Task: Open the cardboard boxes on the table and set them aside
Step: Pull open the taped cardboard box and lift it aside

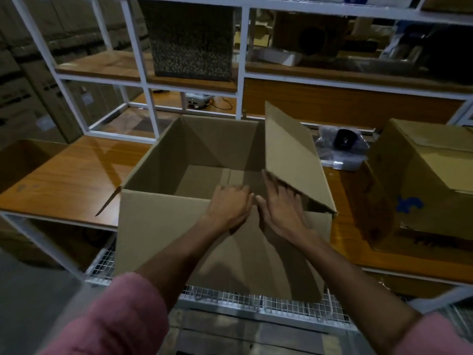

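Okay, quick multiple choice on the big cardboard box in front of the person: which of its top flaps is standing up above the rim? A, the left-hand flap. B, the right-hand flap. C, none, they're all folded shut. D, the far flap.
B: the right-hand flap rises above the open cardboard box, with the right hand against its lower edge and the left hand at the near rim.

An open cardboard box [179,226] sat on the wooden counter [71,180]. The left hand [230,203] curled over its near rim; the right hand [281,208] touched the raised right flap [291,155]. Another box [422,185] stood right.
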Demonstrator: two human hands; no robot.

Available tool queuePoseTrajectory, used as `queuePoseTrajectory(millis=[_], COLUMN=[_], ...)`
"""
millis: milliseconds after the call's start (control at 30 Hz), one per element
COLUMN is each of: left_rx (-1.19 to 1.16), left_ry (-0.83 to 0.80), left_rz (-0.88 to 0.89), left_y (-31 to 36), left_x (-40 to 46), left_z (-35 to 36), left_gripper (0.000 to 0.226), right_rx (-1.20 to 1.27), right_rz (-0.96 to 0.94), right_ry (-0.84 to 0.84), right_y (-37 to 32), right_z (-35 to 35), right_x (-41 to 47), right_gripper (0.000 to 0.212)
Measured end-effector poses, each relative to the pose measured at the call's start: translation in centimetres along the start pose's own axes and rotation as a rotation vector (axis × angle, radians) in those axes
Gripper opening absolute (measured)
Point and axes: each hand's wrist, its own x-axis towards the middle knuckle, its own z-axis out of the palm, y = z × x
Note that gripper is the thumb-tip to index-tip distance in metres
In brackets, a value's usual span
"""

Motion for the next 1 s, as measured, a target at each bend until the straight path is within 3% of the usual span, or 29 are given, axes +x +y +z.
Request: queuePoseTrajectory(millis=[167, 300, 433, 600, 1000], left_rx=[-0.166, -0.096, -0.058, -0.013, 0.053], left_ry=[0.021, -0.009, 0.028, 0.044, 0.122], left_rz=[0.024, -0.051, -0.025, -0.027, 0.002], left_y=[5.8, 5.6, 5.4, 5.4, 6.7], left_x=[2.2, 2.0, 2.3, 2.0, 2.0], left_z=[1.4, 3.3, 3.2, 3.4, 4.0], left_gripper=[0.030, 0.038, 0.037, 0.032, 0.041], right_rx=[-0.199, -0.308, -0.106, 0.303, 0.271], right_rz=[0.011, 0.233, 0.495, 0.613, 0.640], right_ry=[0.205, 0.090, -0.096, -0.076, 0.016], right_y=[4.0, 7.1, 8.9, 10.2, 12.6], right_z=[-2.2, -3.4, -2.4, -2.3, -2.4], right_x=[1.5, 1.1, 0.7, 1.3, -0.4], right_gripper=[0.075, 0.078, 0.078, 0.063, 0.064])
